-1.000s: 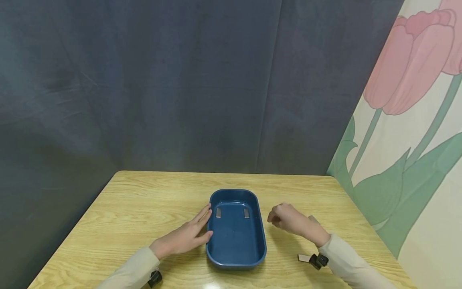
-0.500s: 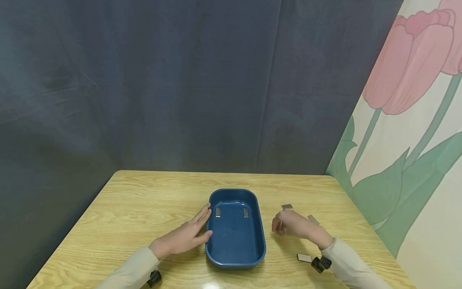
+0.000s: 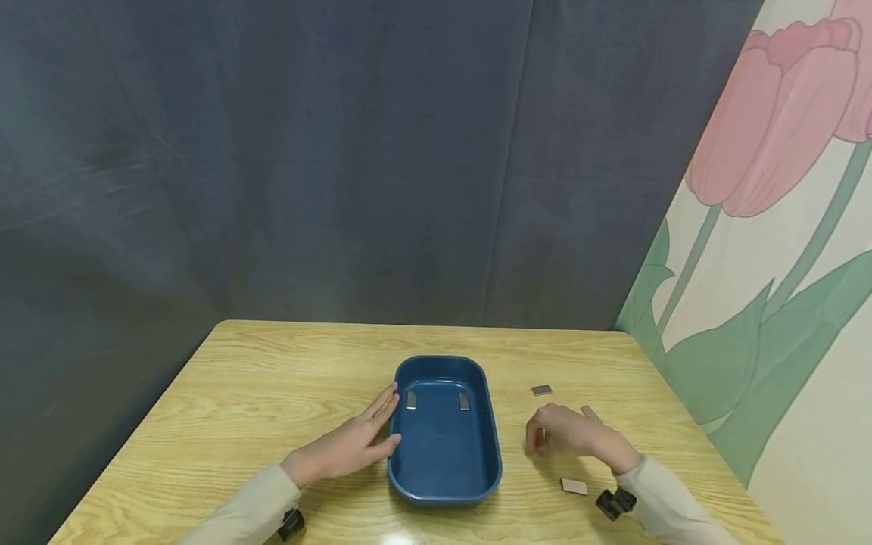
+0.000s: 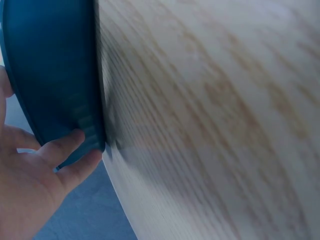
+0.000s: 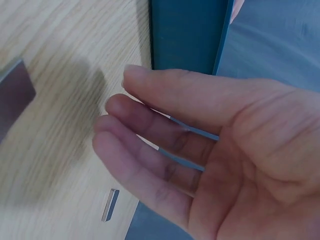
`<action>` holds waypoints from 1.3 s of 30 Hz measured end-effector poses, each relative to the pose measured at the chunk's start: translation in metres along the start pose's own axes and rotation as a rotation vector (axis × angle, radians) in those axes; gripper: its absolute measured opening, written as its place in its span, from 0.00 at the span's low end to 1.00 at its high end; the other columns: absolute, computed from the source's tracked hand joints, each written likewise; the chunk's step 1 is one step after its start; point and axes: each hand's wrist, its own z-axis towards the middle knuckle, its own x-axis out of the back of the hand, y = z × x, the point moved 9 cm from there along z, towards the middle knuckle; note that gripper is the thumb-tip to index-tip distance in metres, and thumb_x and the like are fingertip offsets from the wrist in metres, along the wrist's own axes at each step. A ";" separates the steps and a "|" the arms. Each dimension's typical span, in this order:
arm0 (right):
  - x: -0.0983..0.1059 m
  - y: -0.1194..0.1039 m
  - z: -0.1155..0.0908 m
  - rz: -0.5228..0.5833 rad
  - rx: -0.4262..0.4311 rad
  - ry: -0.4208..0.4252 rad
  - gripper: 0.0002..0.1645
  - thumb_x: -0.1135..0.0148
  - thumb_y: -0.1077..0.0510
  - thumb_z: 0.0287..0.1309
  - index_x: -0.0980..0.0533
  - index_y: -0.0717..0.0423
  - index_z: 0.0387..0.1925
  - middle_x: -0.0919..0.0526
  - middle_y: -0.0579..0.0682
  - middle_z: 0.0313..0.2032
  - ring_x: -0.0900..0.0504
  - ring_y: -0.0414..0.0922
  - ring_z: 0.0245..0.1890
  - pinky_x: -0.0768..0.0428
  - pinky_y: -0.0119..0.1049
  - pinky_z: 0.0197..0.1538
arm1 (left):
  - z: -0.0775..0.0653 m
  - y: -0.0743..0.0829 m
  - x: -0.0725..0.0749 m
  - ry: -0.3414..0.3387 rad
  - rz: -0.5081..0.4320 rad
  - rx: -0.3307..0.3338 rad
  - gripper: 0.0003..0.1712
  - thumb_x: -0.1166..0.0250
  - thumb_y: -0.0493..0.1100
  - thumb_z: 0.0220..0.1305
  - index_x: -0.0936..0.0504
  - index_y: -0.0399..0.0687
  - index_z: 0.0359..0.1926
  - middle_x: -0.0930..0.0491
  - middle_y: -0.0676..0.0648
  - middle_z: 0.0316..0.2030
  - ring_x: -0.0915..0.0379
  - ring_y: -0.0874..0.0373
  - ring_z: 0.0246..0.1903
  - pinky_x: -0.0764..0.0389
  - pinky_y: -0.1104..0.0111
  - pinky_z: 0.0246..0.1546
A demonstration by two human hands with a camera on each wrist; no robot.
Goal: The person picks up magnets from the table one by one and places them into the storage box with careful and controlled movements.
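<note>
A deep blue rectangular tray with rounded corners stands on the table. Two small flat metallic pieces, one on the left and one on the right, lie inside towards its far end. My left hand touches the tray's left side, its fingers spread along the outer wall. To the right of the tray hovers my right hand, fingers loosely bent and palm bare in the right wrist view. Around it lie three similar pieces: one beyond it, one behind the wrist, one nearer me.
The wood-grain table ends at a dark curtain at the back. A wall painted with pink tulips borders the right side. Black wrist cameras sit below both cuffs.
My right hand has moved to the right and towards me, uncovering the far piece and the whole of the near one. The left hand and tray hold their place.
</note>
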 end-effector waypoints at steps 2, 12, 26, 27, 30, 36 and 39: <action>0.000 0.002 -0.002 0.015 -0.012 -0.008 0.14 0.32 0.76 0.46 0.17 0.54 0.23 0.18 0.39 0.25 0.24 0.31 0.24 0.23 0.28 0.28 | 0.000 0.000 0.000 -0.001 0.000 -0.001 0.42 0.53 0.59 0.77 0.56 0.40 0.78 0.71 0.49 0.78 0.52 0.46 0.72 0.39 0.49 0.67; -0.003 0.010 -0.012 0.162 -0.073 -0.064 0.17 0.37 0.78 0.44 0.16 0.54 0.22 0.18 0.39 0.24 0.26 0.32 0.22 0.24 0.30 0.32 | 0.001 0.001 0.000 -0.005 -0.001 -0.005 0.42 0.53 0.59 0.77 0.56 0.41 0.78 0.72 0.50 0.78 0.51 0.46 0.72 0.38 0.48 0.66; -0.017 0.015 -0.023 0.258 -0.152 -0.153 0.15 0.34 0.78 0.47 0.17 0.56 0.23 0.18 0.43 0.23 0.23 0.35 0.23 0.22 0.31 0.32 | 0.000 0.002 0.001 -0.007 0.001 -0.004 0.42 0.54 0.59 0.78 0.56 0.41 0.78 0.72 0.50 0.78 0.49 0.44 0.71 0.39 0.48 0.66; -0.018 0.016 -0.024 0.262 -0.163 -0.160 0.15 0.34 0.78 0.47 0.17 0.55 0.23 0.18 0.43 0.23 0.23 0.35 0.22 0.22 0.31 0.32 | 0.000 0.002 0.001 -0.007 0.002 -0.004 0.42 0.54 0.59 0.78 0.56 0.40 0.78 0.72 0.50 0.78 0.49 0.44 0.71 0.39 0.48 0.66; -0.019 0.018 -0.028 0.259 -0.173 -0.167 0.15 0.32 0.78 0.46 0.18 0.55 0.23 0.19 0.42 0.23 0.24 0.35 0.22 0.23 0.31 0.29 | 0.000 0.001 0.001 -0.010 0.001 -0.002 0.42 0.54 0.59 0.78 0.56 0.40 0.78 0.72 0.50 0.78 0.49 0.44 0.71 0.39 0.47 0.66; -0.019 0.022 -0.035 0.236 -0.178 -0.159 0.13 0.26 0.73 0.44 0.19 0.54 0.23 0.19 0.40 0.22 0.24 0.35 0.23 0.24 0.31 0.29 | 0.000 0.000 0.000 -0.014 -0.009 0.000 0.42 0.54 0.59 0.78 0.56 0.41 0.78 0.72 0.50 0.78 0.49 0.45 0.71 0.39 0.46 0.66; -0.019 0.024 -0.037 0.230 -0.186 -0.166 0.13 0.25 0.72 0.44 0.19 0.53 0.24 0.20 0.39 0.22 0.23 0.35 0.23 0.23 0.32 0.29 | 0.000 0.000 0.000 -0.009 -0.007 -0.001 0.42 0.54 0.59 0.78 0.56 0.41 0.78 0.72 0.50 0.78 0.49 0.44 0.71 0.39 0.46 0.66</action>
